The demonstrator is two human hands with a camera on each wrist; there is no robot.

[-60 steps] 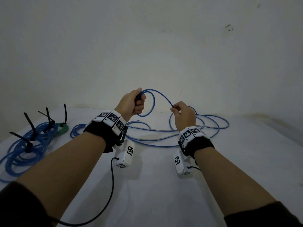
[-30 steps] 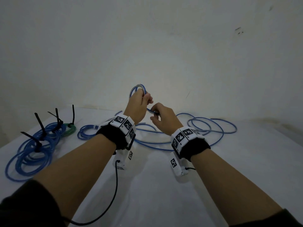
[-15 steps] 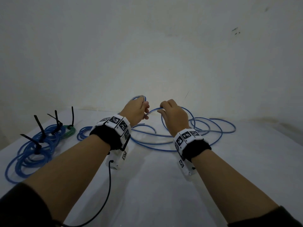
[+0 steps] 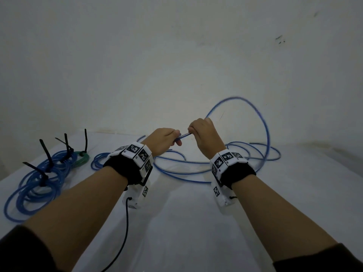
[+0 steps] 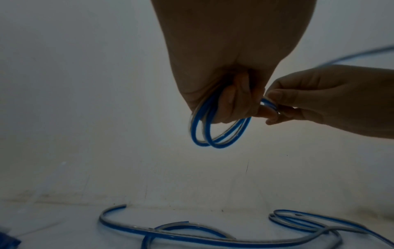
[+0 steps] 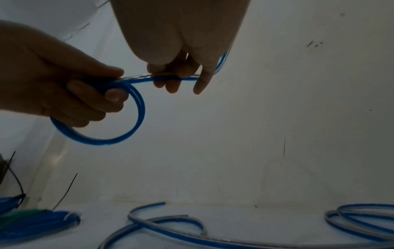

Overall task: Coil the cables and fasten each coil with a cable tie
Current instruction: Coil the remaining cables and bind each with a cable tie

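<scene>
Head view: left hand (image 4: 164, 140) gripped a small coil (image 5: 215, 134) of the blue cable (image 4: 253, 122), fingers curled through two loops hanging below the fist. Right hand (image 4: 204, 134) sat just beside it, to its right, pinching the feed strand, which ran roughly level between the two hands. From the right hand the cable arced up and rightward, then dropped to the slack on the table (image 4: 186, 222). Next loop likely gets laid leftward into the left fist. Tied coils (image 4: 41, 173) lay far left.
</scene>
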